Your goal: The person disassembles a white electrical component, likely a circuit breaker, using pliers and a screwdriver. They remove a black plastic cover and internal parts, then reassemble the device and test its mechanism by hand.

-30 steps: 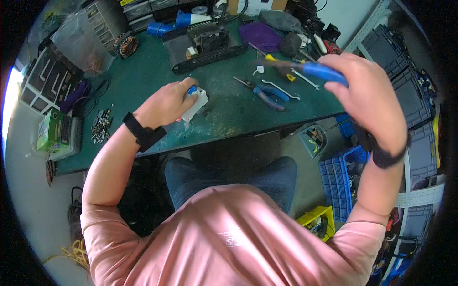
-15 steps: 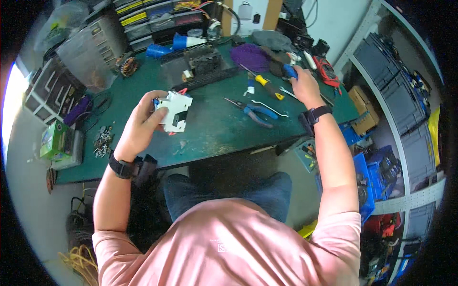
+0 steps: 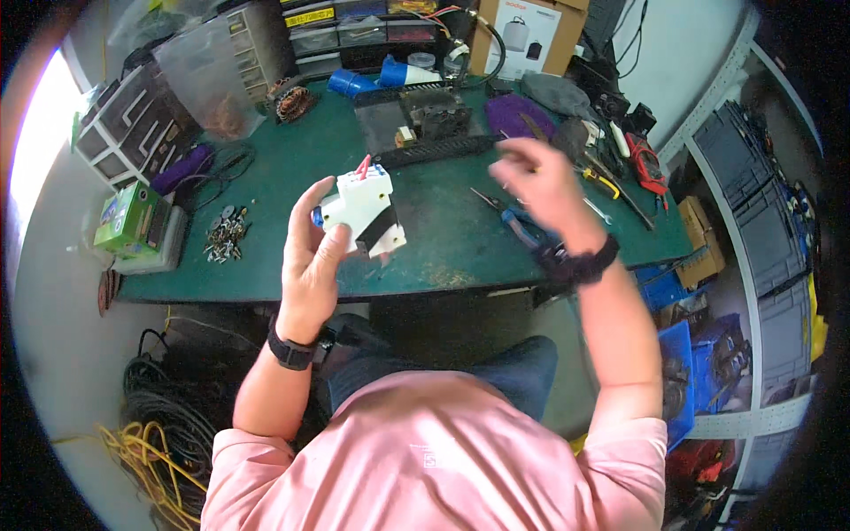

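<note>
My left hand (image 3: pixel 312 274) is closed round a white circuit breaker (image 3: pixel 352 205), thumb on its broad side, holding it above the bench. Short red wire ends (image 3: pixel 364 165) stick out of its top, and a black part crosses its side. Over the bench hovers my right hand (image 3: pixel 547 190), smeared by motion with its fingers bent; whether anything is in them I cannot make out. Just below that hand lie blue-handled pliers (image 3: pixel 524 228), partly covered by the wrist. A screwdriver with a yellow and black handle (image 3: pixel 602 182) lies beyond the hand, partly hidden.
The green workbench (image 3: pixel 434 281) carries a pile of screws (image 3: pixel 227 235), a green box (image 3: pixel 133 217), a black component assembly (image 3: pixel 434 119), a purple cloth (image 3: pixel 516 117) and a red multimeter (image 3: pixel 645 161). Drawer cabinets (image 3: pixel 133 133) stand at the left, shelving (image 3: pixel 753 177) at the right.
My right hand has come back from the far right of the bench, where it was at a blue object, toward the middle. My left hand has tilted the circuit breaker, showing its wired top.
</note>
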The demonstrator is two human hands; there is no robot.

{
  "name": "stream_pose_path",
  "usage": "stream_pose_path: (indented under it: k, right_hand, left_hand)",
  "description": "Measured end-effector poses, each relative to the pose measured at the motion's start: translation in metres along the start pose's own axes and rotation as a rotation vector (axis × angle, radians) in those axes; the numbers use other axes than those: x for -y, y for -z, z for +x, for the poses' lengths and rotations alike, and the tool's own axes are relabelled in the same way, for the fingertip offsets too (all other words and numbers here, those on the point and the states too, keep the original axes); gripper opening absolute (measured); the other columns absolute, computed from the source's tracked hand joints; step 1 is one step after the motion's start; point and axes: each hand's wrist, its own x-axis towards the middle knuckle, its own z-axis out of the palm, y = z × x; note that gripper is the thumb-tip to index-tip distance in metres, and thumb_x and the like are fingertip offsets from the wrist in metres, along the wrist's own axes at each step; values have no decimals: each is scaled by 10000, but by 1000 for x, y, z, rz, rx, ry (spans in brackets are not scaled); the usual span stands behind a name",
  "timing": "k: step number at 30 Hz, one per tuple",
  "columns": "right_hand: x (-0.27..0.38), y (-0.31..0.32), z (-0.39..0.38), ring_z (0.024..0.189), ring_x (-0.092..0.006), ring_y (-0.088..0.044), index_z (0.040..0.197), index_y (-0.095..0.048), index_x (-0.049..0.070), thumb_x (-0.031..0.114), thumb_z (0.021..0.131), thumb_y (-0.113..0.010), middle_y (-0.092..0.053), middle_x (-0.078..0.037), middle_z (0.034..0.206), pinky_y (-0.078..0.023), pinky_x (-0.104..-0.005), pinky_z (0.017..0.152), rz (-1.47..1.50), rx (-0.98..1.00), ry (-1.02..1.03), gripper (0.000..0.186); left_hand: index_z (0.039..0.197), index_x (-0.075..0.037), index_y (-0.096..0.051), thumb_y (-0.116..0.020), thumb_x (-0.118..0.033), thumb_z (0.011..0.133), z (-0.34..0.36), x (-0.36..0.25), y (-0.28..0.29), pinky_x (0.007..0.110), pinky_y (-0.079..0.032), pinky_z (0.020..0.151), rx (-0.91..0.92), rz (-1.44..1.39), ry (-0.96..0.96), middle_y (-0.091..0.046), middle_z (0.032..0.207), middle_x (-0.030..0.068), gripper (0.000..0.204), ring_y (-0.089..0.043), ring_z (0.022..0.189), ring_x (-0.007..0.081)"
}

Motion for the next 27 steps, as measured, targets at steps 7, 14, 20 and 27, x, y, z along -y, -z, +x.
stream_pose_path:
  k: [7,14,20,27]
  right_hand:
    - [84,-103,-73,1145,-430,-571,1389,-405,-81,301,718,-852,-552,-283,1262,-473,-451,979,148,-120,517,893]
    - [93,-125,-85,1097,-438,-574,1406,-390,-77,260,727,-837,-560,-276,1234,-469,-461,965,84,-158,561,880]
    - [93,-133,-85,1106,-412,-566,1401,-411,-60,183,759,-797,-563,-252,1230,-462,-452,976,52,-144,550,787]
    - [94,-131,-85,1129,-385,-572,1330,-506,-37,136,725,-794,-575,-218,1243,-472,-443,980,-16,-140,540,691]
  left_hand:
    - [1498,12,-284,-535,-159,995,-10,9,-8,367,-435,1039,-43,-229,-157,-535,1341,175,588,-548,1213,244]
    - [1484,4,-319,-531,-205,906,-19,8,5,469,-443,1079,-44,-785,193,-431,1473,161,650,-444,1357,302]
    - [1350,19,-492,-439,-197,1034,-24,23,-4,420,-497,1025,-54,-253,-70,-607,1278,144,386,-632,1127,253]
    - [1393,22,-451,-389,-210,1060,-16,8,-8,414,-536,971,56,-1032,307,-596,1279,182,411,-629,1134,266]
